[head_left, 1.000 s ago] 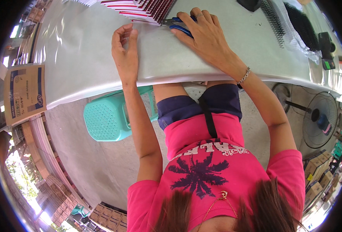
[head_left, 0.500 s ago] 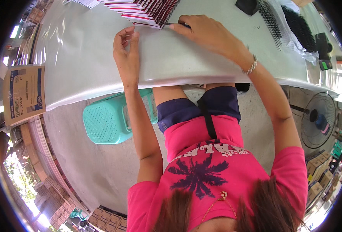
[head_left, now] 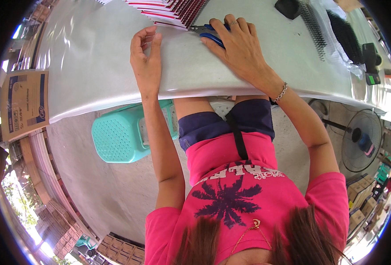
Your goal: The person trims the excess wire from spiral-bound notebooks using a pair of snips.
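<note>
A stack of spiral-bound notebooks [head_left: 169, 12] with white and red edges and dark coils lies at the far edge of the view, its top cut off. My right hand [head_left: 241, 47] is closed around blue-handled pliers [head_left: 214, 36]. Their grey jaws reach the coil end at the nearest notebook's corner; whether they grip the wire is too small to tell. My left hand [head_left: 146, 59] rests on the table just left of and nearer than the stack, fingers loosely curled, thumb apart, with nothing visible in it.
The table [head_left: 94, 66] has a shiny pale cover. At the right lie loose black coils [head_left: 343, 35] on clear plastic and a black object [head_left: 288, 7]. A turquoise stool [head_left: 120, 134] stands below, left of my legs; a fan [head_left: 361, 140] stands right, a cardboard box [head_left: 24, 104] left.
My right hand has turned and drawn slightly nearer, baring the blue handles of the pliers. The left hand stays almost in place. The whole view has shifted slightly.
</note>
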Demonstrator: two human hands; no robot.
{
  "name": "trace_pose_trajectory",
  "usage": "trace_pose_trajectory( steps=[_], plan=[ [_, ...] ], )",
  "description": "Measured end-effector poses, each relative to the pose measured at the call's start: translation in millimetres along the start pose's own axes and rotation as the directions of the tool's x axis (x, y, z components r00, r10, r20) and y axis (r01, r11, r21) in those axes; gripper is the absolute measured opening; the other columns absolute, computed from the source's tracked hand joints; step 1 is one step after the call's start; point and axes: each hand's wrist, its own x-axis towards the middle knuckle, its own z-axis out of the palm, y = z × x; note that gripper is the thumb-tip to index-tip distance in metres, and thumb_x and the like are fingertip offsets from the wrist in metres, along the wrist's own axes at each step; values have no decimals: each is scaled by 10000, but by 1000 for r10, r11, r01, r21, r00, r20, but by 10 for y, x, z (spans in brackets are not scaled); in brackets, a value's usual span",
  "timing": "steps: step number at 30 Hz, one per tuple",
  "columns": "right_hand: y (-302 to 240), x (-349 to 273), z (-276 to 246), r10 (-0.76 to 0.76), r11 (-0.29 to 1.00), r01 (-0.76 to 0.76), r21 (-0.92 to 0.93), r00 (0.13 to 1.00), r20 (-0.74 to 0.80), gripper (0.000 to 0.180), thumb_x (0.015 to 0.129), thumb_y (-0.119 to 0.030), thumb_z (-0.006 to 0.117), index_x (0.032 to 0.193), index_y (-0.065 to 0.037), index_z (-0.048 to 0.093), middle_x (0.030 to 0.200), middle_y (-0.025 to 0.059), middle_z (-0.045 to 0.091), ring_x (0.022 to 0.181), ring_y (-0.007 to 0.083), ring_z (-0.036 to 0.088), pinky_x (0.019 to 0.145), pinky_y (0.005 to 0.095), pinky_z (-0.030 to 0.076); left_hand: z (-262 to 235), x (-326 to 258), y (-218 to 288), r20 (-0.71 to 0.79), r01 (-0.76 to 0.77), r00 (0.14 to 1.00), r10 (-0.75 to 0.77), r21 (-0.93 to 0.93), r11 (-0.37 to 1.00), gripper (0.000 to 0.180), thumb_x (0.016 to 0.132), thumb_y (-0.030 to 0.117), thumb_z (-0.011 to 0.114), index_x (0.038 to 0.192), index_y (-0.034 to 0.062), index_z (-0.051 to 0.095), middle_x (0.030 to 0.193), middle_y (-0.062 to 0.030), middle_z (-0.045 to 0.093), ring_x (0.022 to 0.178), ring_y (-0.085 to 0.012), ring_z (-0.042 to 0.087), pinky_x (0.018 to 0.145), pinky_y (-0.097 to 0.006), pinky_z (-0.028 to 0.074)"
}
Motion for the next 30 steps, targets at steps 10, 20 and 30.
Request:
trace_pose_trajectory(
  steps=[10, 20, 30],
  plan=[
    [-15, 43, 20, 10, 1000, -10, 14, 999, 41, 337, 916, -397, 661, 1110, -127, 607, 1057, 141, 610, 894, 309, 583, 742, 447, 444, 15, -4, 42, -11, 25, 1000, -25, 5, 1000, 232, 949, 166, 661, 1132, 23, 648, 1100, -96, 672, 1033, -211, 623, 961, -337, 457],
    [150, 591, -345, 39, 955, -219, 199, 761, 648, 469, 979, -500, 528, 1192, -89, 605, 961, 175, 656, 942, 377, 639, 864, 459, 490, 9, -20, 9, -21, 3, 1000, -3, 7, 1000, 248, 948, 196, 663, 1127, 25, 649, 1117, -101, 674, 1045, -224, 629, 980, -353, 450],
    [237, 488, -274, -32, 987, -54, 152, 858, 513, 486, 965, -494, 551, 1149, -50, 618, 1093, 228, 656, 1034, 394, 638, 914, 476, 483, 4, -14, -3, -33, 9, 999, -9, -23, 1000, 231, 942, 176, 667, 1121, 30, 648, 1121, -96, 677, 1024, -220, 625, 959, -356, 457]
  ],
)
